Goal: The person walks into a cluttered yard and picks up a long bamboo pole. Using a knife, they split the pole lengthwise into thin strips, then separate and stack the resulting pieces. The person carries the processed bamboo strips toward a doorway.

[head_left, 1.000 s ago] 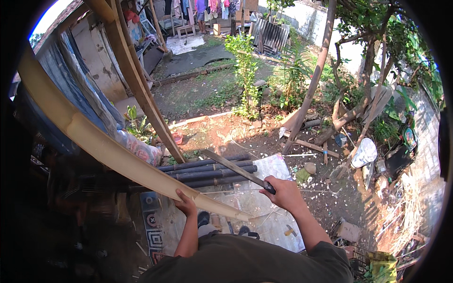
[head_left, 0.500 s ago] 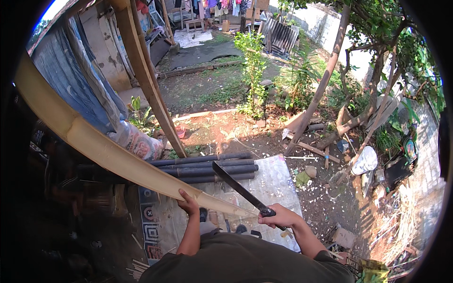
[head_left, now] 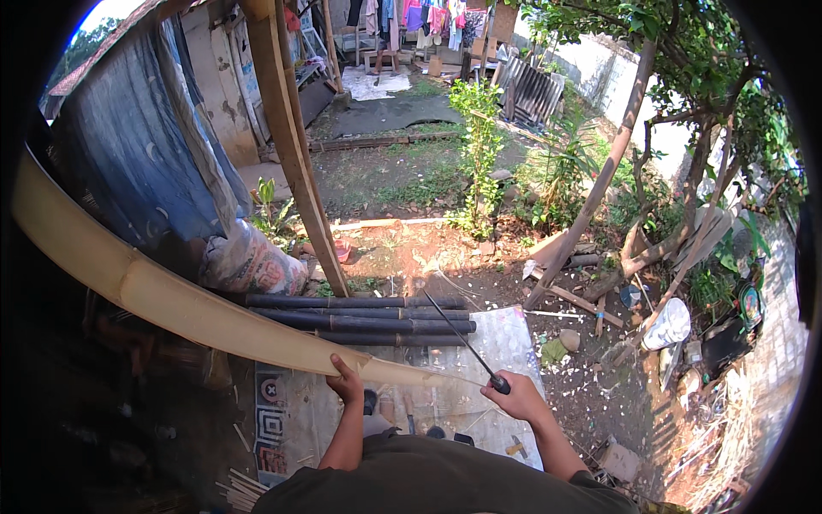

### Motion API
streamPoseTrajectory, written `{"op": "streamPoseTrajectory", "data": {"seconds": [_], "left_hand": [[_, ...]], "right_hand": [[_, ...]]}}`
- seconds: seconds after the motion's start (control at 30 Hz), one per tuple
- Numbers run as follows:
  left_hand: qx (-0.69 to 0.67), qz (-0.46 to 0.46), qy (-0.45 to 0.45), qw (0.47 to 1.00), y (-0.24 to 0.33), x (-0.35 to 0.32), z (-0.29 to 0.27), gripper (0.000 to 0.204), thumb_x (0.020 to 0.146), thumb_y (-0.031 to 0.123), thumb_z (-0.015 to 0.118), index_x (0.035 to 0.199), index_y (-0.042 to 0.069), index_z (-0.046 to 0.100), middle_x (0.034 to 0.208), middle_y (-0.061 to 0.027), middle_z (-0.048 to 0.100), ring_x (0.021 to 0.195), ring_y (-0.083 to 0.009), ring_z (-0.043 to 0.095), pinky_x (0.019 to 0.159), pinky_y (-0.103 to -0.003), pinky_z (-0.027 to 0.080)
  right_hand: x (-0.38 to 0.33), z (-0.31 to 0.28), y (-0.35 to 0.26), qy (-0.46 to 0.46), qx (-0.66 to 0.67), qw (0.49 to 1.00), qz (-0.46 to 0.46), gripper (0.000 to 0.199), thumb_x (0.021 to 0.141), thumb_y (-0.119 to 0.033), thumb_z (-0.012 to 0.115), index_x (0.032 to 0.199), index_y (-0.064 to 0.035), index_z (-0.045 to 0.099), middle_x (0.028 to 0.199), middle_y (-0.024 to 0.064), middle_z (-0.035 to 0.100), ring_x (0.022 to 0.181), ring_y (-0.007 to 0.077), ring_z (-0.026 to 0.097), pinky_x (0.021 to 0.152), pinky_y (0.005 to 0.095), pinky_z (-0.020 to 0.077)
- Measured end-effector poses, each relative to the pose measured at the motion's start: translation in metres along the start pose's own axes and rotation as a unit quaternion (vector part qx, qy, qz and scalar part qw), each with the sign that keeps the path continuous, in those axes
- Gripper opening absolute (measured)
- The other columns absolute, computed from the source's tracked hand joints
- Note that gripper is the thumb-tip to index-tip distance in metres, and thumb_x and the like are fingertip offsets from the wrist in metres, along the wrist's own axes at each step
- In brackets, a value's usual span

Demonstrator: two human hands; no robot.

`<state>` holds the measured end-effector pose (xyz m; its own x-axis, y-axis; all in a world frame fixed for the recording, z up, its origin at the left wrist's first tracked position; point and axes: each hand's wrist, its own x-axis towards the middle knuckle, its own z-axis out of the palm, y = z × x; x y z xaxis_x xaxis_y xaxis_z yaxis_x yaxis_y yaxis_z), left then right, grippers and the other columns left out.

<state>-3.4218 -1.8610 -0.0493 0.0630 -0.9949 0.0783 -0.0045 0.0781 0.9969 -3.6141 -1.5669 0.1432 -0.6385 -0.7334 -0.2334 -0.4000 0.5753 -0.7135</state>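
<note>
A long split length of bamboo (head_left: 197, 315), pale hollow side showing, runs from the far left down to the middle. My left hand (head_left: 346, 379) is closed around it near its narrower right end, thumb on top. In my right hand (head_left: 516, 397) is a machete, gripped by its dark handle (head_left: 498, 384). Its thin dark blade (head_left: 458, 332) points up and to the left, nearly edge-on. The right hand is just beside the bamboo's right tip; whether blade and bamboo touch, I cannot tell.
Several dark bamboo poles (head_left: 385, 325) lie beyond the split piece, on a pale mat (head_left: 505, 338) scattered with chips. A wooden post (head_left: 295, 163) stands ahead left, near a stuffed sack (head_left: 253, 261). To the right are a white bucket (head_left: 668, 324) and a leaning pole (head_left: 599, 184).
The machete's blade has turned from showing its flat side to nearly edge-on, and my right hand has shifted slightly right. The bamboo's left part sits lower in view. The whole view has shifted.
</note>
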Motion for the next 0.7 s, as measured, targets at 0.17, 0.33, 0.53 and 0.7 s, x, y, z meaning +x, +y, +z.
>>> {"op": "streamPoseTrajectory", "data": {"seconds": [0.17,0.33,0.53,0.7], "left_hand": [[-0.114,0.23,-0.166,0.952,0.056,0.008,-0.036,0.095,0.089,0.061,0.062,0.15,0.004,0.017,0.148,-0.0234,0.034,0.135,-0.0334,0.038,0.114,-0.048,0.026],[-0.273,0.147,-0.214,0.926,0.102,0.046,-0.052,0.11,0.079,0.082,0.051,0.154,0.01,0.015,0.137,-0.0197,0.048,0.126,-0.0286,0.048,0.113,-0.047,0.03],[-0.3,0.126,-0.225,0.918,0.107,0.043,-0.051,0.11,0.079,0.084,0.046,0.15,0.003,0.024,0.124,-0.0159,0.057,0.117,-0.026,0.054,0.108,-0.042,0.036],[-0.251,0.079,-0.046,0.964,0.111,0.055,-0.068,0.079,0.092,0.062,0.055,0.135,-0.003,0.041,0.116,-0.0167,0.06,0.106,-0.0247,0.059,0.098,-0.039,0.046]], "right_hand": [[-0.006,-0.004,0.011,0.041,0.055,0.998,0.009,0.03,0.085,-0.032,0.073,0.09,-0.0026,0.067,0.073,0.0086,0.064,0.067,0.0165,0.057,0.066,0.0335,0.0471],[0.007,0.021,0.019,-0.036,0.022,0.999,-0.002,0.032,0.084,-0.034,0.07,0.09,-0.0027,0.068,0.078,0.0175,0.068,0.073,0.0328,0.066,0.069,0.0396,0.0508],[0.02,0.029,0.022,-0.003,0.033,0.999,-0.03,0.03,0.085,-0.032,0.071,0.092,-0.0031,0.068,0.079,0.0155,0.068,0.072,0.0272,0.065,0.07,0.0375,0.0504],[0.029,0.041,0.016,-0.008,-0.035,0.999,-0.04,0.031,0.085,-0.036,0.068,0.092,-0.005,0.068,0.081,0.0191,0.068,0.076,0.0368,0.066,0.071,0.0431,0.0514]]}}
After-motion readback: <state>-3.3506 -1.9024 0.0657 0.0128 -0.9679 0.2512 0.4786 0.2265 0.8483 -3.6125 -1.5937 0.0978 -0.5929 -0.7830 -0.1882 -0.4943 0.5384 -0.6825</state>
